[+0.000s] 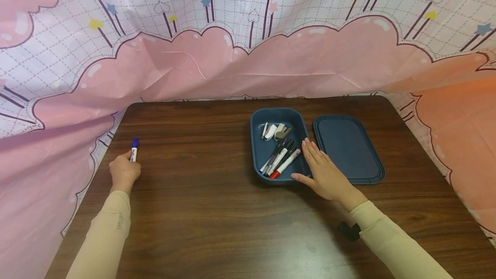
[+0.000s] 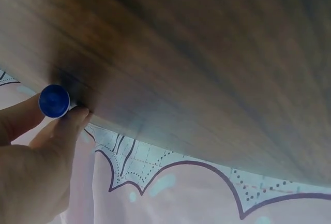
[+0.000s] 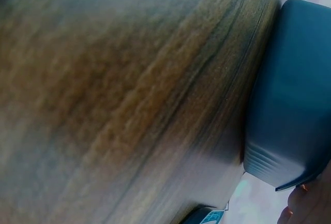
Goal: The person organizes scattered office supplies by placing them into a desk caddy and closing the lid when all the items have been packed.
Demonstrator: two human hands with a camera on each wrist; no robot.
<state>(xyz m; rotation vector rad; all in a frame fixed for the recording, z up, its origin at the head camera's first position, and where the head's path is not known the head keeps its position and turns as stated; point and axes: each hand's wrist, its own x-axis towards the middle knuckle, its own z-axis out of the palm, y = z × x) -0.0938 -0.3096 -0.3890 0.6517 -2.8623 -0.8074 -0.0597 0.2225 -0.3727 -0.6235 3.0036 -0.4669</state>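
Near the table's left edge, my left hand pinches a white marker with a blue cap, which points away from me. In the left wrist view the round blue end of the marker shows between thumb and fingers, close to the wood. My right hand rests with straight fingers along the right rim of a dark blue bin, thumb at its near corner. Inside lie several markers and pens, with a red-capped marker nearest the right hand. Small white and grey items lie behind them.
A dark blue lid lies flat on the brown wooden table, right of the bin. A dark object shows beside the right wrist. Pink and white patterned cloth hangs behind the table and along both sides.
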